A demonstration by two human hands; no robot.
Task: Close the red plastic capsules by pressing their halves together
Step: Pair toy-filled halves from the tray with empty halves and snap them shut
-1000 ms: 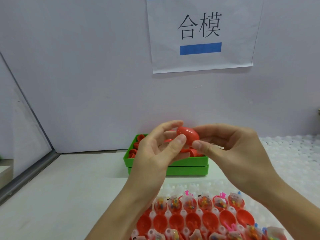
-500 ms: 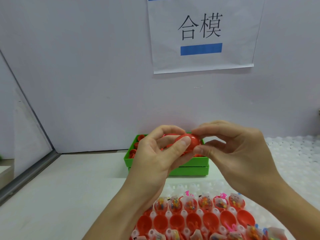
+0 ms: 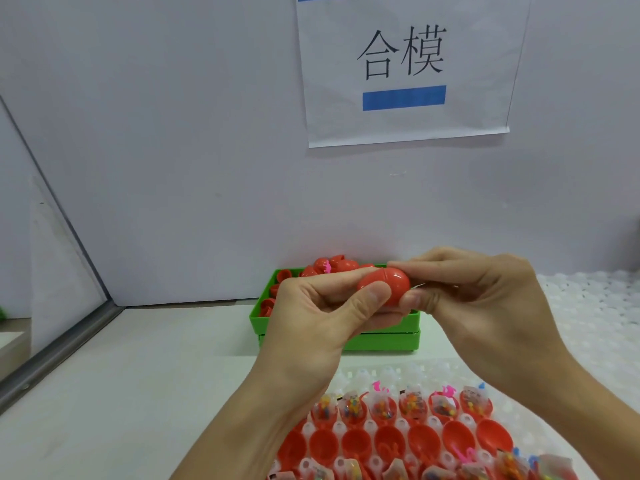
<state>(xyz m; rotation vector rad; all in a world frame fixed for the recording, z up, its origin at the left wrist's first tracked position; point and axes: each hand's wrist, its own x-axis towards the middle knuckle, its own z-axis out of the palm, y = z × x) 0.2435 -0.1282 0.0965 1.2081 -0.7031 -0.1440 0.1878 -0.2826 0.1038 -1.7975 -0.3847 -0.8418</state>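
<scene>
Two characters, 合模, on sign (image 3: 405, 67)

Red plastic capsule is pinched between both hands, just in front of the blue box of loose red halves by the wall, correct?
One detail is off: the box is green, not blue, as the head view shows. The rest holds: left hand and right hand both pinch the red plastic capsule in front of it.

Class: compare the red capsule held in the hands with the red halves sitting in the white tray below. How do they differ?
The held capsule is joined into one egg shape; the tray halves are open cups. The left hand and right hand pinch the capsule in the air; the halves sit in the white tray. Both are glossy red plastic.
</scene>
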